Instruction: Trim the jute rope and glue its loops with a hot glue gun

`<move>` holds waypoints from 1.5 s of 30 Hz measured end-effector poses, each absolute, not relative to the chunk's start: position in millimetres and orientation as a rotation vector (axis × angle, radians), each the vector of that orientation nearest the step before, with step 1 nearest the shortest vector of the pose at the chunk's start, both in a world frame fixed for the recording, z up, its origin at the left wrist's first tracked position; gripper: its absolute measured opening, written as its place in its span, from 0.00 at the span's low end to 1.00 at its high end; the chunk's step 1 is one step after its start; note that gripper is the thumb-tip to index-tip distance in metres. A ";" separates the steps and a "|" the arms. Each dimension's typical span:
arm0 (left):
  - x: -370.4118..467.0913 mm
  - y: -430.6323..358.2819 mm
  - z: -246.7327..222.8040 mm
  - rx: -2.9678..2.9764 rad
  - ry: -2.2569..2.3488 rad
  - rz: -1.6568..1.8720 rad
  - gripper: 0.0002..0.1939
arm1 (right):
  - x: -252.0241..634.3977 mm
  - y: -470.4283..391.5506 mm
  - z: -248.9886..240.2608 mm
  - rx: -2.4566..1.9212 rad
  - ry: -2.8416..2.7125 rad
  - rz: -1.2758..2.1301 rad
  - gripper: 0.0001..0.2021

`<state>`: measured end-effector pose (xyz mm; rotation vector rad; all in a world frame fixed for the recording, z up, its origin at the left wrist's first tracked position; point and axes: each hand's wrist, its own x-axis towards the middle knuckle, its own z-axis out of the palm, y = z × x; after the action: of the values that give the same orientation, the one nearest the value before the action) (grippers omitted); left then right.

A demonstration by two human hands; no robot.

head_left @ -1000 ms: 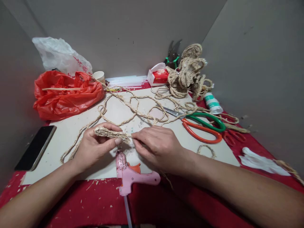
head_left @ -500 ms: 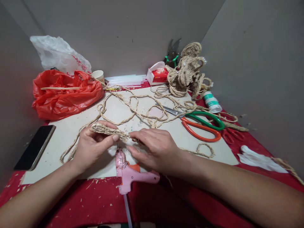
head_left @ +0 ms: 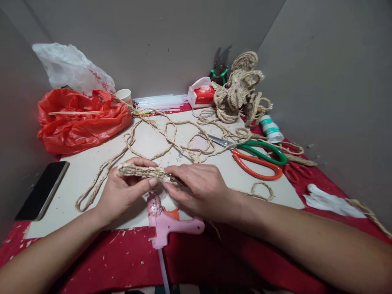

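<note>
A flat piece of coiled straw rope [head_left: 139,170] is held above the board, seen nearly edge-on. My left hand [head_left: 124,194] grips its left part, with the thumb along the near side. At its right end, the fingers of my right hand [head_left: 196,188] are closed on the piece, thumb below; the exact grip there is partly hidden. Just under both hands lies a pink hot glue gun [head_left: 167,226] with an orange trigger and a glue stick [head_left: 163,271] in its back. Loose braided rope [head_left: 147,157] loops over the board beyond the hands.
Large scissors [head_left: 257,159] with green and orange handles rest at right on the pale board [head_left: 269,206]. A phone [head_left: 43,190] and a red plastic bag [head_left: 82,130] are at left. Behind are a paper cup [head_left: 124,96], glue sticks [head_left: 161,102], a tissue pack [head_left: 202,94] and rope coils [head_left: 239,90].
The whole view has shifted slightly left. Both hands keep their hold on the coiled rope piece, which is now a little more level.
</note>
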<state>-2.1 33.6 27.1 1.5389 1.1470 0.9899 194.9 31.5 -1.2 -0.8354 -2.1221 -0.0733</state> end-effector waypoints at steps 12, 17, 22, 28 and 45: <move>-0.3 30.6 26.6 1.564 1.180 1.018 0.09 | 194.6 34.6 -2.5 -0.782 -2.119 -0.067 0.07; 2.3 28.1 25.7 1.568 1.194 1.035 0.09 | 194.2 33.7 -1.6 -0.762 -2.083 0.006 0.07; -1.2 31.0 28.9 1.577 1.120 0.915 0.13 | 197.4 36.6 2.7 -0.807 -2.102 0.013 0.05; -19.3 55.9 34.5 1.431 1.030 0.874 0.28 | 209.4 50.1 7.2 -0.843 -2.185 -0.187 0.08; -5.0 39.6 32.7 1.301 1.056 0.771 0.11 | 204.1 42.4 14.9 -0.675 -2.253 -0.088 0.15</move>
<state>-5.0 39.6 32.7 1.3012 1.0559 0.7706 204.1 42.4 14.9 -0.6750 -2.2533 -0.0876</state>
